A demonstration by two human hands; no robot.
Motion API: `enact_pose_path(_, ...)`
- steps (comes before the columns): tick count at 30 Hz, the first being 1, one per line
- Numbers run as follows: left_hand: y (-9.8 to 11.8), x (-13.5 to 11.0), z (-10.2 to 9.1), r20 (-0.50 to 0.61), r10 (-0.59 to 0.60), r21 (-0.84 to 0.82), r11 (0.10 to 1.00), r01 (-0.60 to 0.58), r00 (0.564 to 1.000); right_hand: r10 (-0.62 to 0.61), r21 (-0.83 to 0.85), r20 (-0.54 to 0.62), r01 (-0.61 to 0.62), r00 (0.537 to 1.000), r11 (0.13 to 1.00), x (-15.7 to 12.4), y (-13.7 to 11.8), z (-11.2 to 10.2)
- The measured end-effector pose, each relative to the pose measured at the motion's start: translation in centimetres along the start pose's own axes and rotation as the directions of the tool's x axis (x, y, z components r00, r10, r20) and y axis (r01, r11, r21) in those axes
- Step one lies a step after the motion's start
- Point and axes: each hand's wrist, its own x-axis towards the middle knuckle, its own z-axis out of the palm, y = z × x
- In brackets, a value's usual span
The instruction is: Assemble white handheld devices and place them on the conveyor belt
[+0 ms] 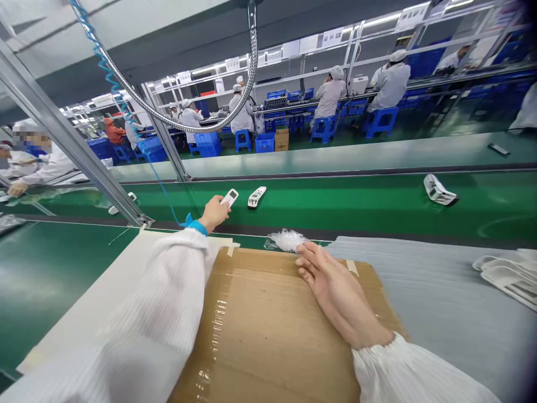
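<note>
A: What does your left hand [215, 214] have?

B: Your fingers are grasping a white device [230, 197] with a dark screen, out over the green belt [335, 196]. Whether it touches the belt, I can't tell.

A: And your right hand [339, 288]?

B: You have its fingers stretched out and released, above the cardboard [272, 330], tips near the crumpled clear plastic [287, 240] at the far edge. I can't tell whether they touch either one.

A: What else lies on the belt before you?

B: A second device [257, 197] just right of the one you're grasping, and a third device [438, 190] well off to your right.

A: Around your wrist?

B: A blue strap [195, 225] on your left, by a thin blue cord [161, 184].

A: Beside the cardboard?

B: To your right, a pale foam sheet [440, 302], with white parts [512, 277] piled at its far right. To your left, a cream sheet [96, 302], partly under your sleeve. Across the belt, people in white work beside blue stools [381, 120].
</note>
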Motion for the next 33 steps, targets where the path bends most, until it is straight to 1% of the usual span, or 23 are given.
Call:
enact_pose_path(2, 0.5, 2.6, 1.0, -0.072, -0.001, 0.07, 0.998, 0.006, 0.997, -0.001, 0.015, 0.0, 0.001, 1.0, 1.0, 0.0, -0.1, 0.1)
enact_pose_path(4, 1.2, 4.2, 2.9, -0.107, 0.007, 0.109, 0.994, 0.005, 0.994, -0.007, 0.023, -0.009, 0.007, 1.0, 1.0, -0.1, -0.1, 0.2)
enact_pose_path(5, 1.6, 4.6, 4.0, -0.106, 0.005, 0.114, 0.993, 0.008, 0.994, -0.009, 0.02, -0.011, 0.009, 1.0, 1.0, -0.1, -0.2, 0.2)
enact_pose_path(8, 2.5, 4.8, 7.3, -0.07, -0.035, 0.092, 0.995, 0.041, 0.997, -0.028, 0.003, -0.001, 0.028, 1.0, 1.0, -0.2, -0.2, 0.3)
enact_pose_path(10, 2.9, 4.3, 8.5, -0.052, -0.052, 0.062, 0.997, 0.055, 0.997, -0.042, 0.012, 0.002, 0.042, 0.999, 0.999, -0.2, -0.2, 0.2)
enact_pose_path(11, 3.0, 3.9, 8.5, -0.049, -0.047, 0.043, 0.998, 0.05, 0.998, -0.044, 0.022, -0.002, 0.044, 0.999, 0.999, -0.2, -0.2, 0.2)
enact_pose_path(13, 3.2, 2.9, 7.7, -0.058, -0.014, 0.0, 1.0, 0.014, 0.998, -0.04, 0.042, -0.014, 0.04, 0.999, 0.998, -0.2, -0.3, 0.3)
enact_pose_path(15, 3.4, 1.3, 5.7, -0.103, 0.051, -0.039, 0.998, -0.055, 0.993, -0.039, 0.045, -0.013, 0.04, 0.999, 0.998, -0.2, -0.3, 0.3)
enact_pose_path(16, 3.4, 0.2, 4.5, -0.144, 0.108, -0.069, 0.991, -0.119, 0.984, -0.041, 0.037, -0.006, 0.042, 0.999, 0.998, -0.3, -0.3, 0.4)
enact_pose_path(17, 3.5, -0.9, 3.3, -0.193, 0.175, -0.103, 0.975, -0.197, 0.965, -0.046, 0.023, 0.005, 0.046, 0.999, 0.999, -0.3, -0.3, 0.4)
enact_pose_path(19, 3.5, -3.7, 1.0, -0.311, 0.323, -0.224, 0.889, -0.4, 0.894, -0.064, -0.016, 0.029, 0.064, 0.998, 0.998, -0.4, -0.3, 0.5)
enact_pose_path(20, 3.4, -5.2, 0.1, -0.35, 0.355, -0.294, 0.837, -0.462, 0.867, -0.073, -0.039, 0.038, 0.074, 0.997, 0.996, -0.5, -0.3, 0.5)
enact_pose_path(21, 3.2, -6.8, -0.5, -0.379, 0.352, -0.372, 0.789, -0.489, 0.856, -0.083, -0.062, 0.045, 0.085, 0.996, 0.994, -0.5, -0.3, 0.5)
enact_pose_path(22, 3.0, -8.3, -0.8, -0.391, 0.321, -0.451, 0.75, -0.484, 0.862, -0.092, -0.086, 0.048, 0.096, 0.995, 0.992, -0.5, -0.3, 0.5)
enact_pose_path(24, 2.3, -10.9, -0.7, -0.349, 0.233, -0.586, 0.701, -0.405, 0.908, -0.116, -0.142, 0.037, 0.12, 0.993, 0.983, -0.5, -0.3, 0.5)
enact_pose_path(26, 1.6, -12.7, 0.0, -0.231, 0.181, -0.657, 0.696, -0.291, 0.956, -0.159, -0.212, 0.011, 0.158, 0.987, 0.964, -0.5, -0.4, 0.5)
enact_pose_path(27, 1.2, -13.2, 0.4, -0.174, 0.168, -0.674, 0.698, -0.242, 0.97, -0.189, -0.251, -0.003, 0.183, 0.982, 0.951, -0.5, -0.4, 0.5)
enact_pose_path(29, 0.9, -13.9, 1.1, -0.102, 0.159, -0.726, 0.663, -0.183, 0.982, -0.248, -0.326, -0.022, 0.228, 0.968, 0.917, -0.5, -0.5, 0.4)
enact_pose_path(32, 1.0, -14.1, 1.4, -0.088, 0.15, -0.827, 0.54, -0.156, 0.985, -0.287, -0.407, -0.018, 0.255, 0.958, 0.877, -0.6, -0.5, 0.4)
enact_pose_path(33, 1.2, -14.3, 1.4, -0.08, 0.153, -0.835, 0.529, -0.15, 0.985, -0.294, -0.434, -0.009, 0.262, 0.956, 0.862, -0.6, -0.5, 0.4)
